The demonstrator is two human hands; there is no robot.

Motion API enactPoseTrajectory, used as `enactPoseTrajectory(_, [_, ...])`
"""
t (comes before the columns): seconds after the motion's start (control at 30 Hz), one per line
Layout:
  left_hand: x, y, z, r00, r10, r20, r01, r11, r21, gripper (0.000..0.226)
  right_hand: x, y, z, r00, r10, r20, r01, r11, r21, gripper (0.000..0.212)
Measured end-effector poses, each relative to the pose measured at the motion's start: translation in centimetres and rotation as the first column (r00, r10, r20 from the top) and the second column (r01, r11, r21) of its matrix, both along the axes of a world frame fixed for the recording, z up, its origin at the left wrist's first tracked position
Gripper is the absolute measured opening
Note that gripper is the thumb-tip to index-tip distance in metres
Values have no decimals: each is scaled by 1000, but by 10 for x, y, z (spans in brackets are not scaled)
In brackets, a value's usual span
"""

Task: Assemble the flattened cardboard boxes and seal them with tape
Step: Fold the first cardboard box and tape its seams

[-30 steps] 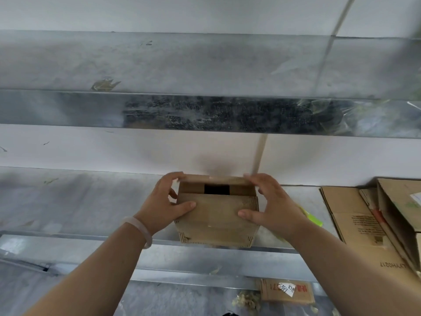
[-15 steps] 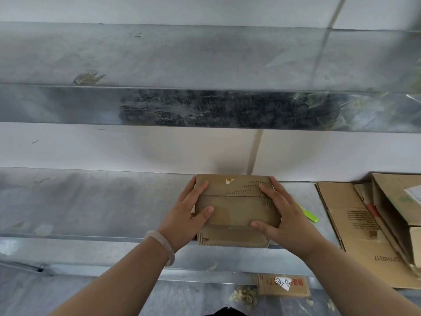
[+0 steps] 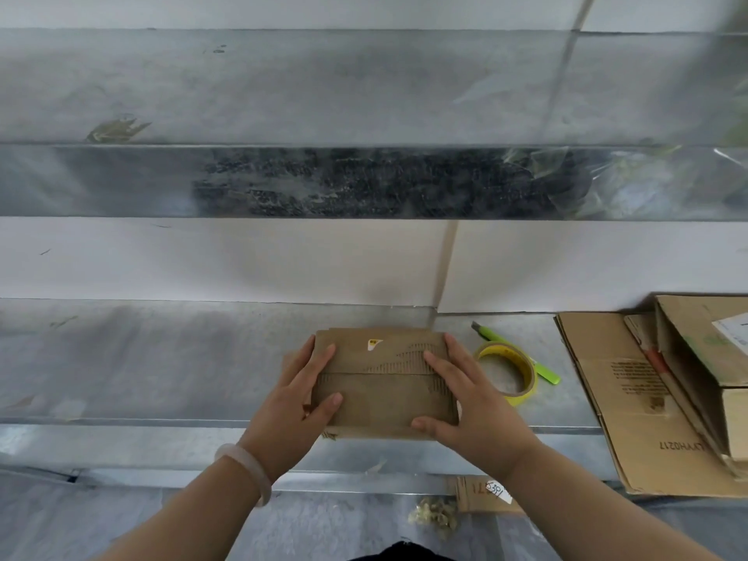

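Observation:
A small brown cardboard box (image 3: 382, 382) stands on the metal shelf (image 3: 141, 366) near its front edge, both top flaps folded flat with a seam across the middle. My left hand (image 3: 301, 398) presses its left side and top, fingers spread. My right hand (image 3: 465, 402) presses its right side and top, thumb at the front corner. A roll of yellow tape (image 3: 510, 372) lies just right of the box, and a green utility knife (image 3: 522, 354) lies behind it.
Flattened cardboard boxes (image 3: 631, 394) and an upright carton (image 3: 712, 358) are stacked at the right end of the shelf. A white wall rises behind, with a metal shelf above. On the floor below lie a cardboard scrap (image 3: 485, 493) and some debris.
The box's top flaps, with a gap showing a second ago, are now folded shut. Both hands have flattened onto the top. The view shifted, revealing the tape roll.

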State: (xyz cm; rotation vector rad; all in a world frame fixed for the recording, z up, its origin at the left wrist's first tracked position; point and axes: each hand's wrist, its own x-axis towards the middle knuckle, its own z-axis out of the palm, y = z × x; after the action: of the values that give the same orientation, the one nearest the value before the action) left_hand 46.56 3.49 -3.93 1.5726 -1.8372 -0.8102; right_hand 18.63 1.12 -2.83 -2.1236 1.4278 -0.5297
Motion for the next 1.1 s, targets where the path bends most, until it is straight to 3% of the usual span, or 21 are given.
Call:
enactPoseTrajectory(0.07, [0, 1, -6, 998, -11, 56, 9, 999, 37, 60, 0, -1, -6, 999, 9, -31, -8, 998, 55, 78])
enactPoseTrajectory(0.17, [-6, -11, -8, 997, 17, 77, -24, 996, 83, 59, -1, -10, -8, 986, 62, -156, -46, 993, 104, 94])
enactPoseTrajectory(0.27, [-13, -23, -7, 992, 33, 121, -48, 991, 128, 56, -3, -21, -6, 933, 88, -348, -77, 996, 44, 100])
enactPoseTrajectory(0.33, [-16, -24, -6, 971, 49, 233, -63, 997, 54, 51, -5, -25, -4, 906, 97, -412, -105, 994, 3, 96])
enactPoseTrajectory(0.43, [-20, -20, -3, 912, 28, 409, 19, 994, -110, 52, -6, -21, -6, 897, 96, -432, -129, 991, -48, 87])
enactPoseTrajectory(0.53, [-28, -16, -3, 894, -55, 445, 101, 991, -82, 61, -7, -18, -10, 892, 88, -444, -135, 988, -76, 80])
enactPoseTrajectory(0.7, [-32, -20, 6, 838, -46, 544, 142, 981, -134, 59, -5, -19, -9, 862, 72, -501, -118, 991, -60, 82])
enactPoseTrajectory(0.83, [-40, -23, 10, 820, -103, 563, 220, 965, -144, 51, -10, -18, -7, 912, 123, -393, -128, 992, 13, 74])
enactPoseTrajectory(0.9, [-41, -24, 7, 813, -122, 570, 224, 968, -114, 46, -21, -16, -6, 957, 37, -289, -45, 999, -18, 68])
enactPoseTrajectory(0.97, [-39, -24, 6, 806, -136, 576, 237, 966, -104, 43, -34, -11, -9, 962, -186, -201, 156, 975, -155, 56])
enactPoseTrajectory(1.03, [-39, -25, 8, 806, -142, 575, 240, 966, -98, 43, -49, -8, -13, 903, -271, -335, 234, 961, -147, 47])
enactPoseTrajectory(1.1, [-42, -24, 12, 796, -125, 592, 233, 966, -109, 41, -58, -5, -20, 839, -191, -509, 202, 979, -34, 44])
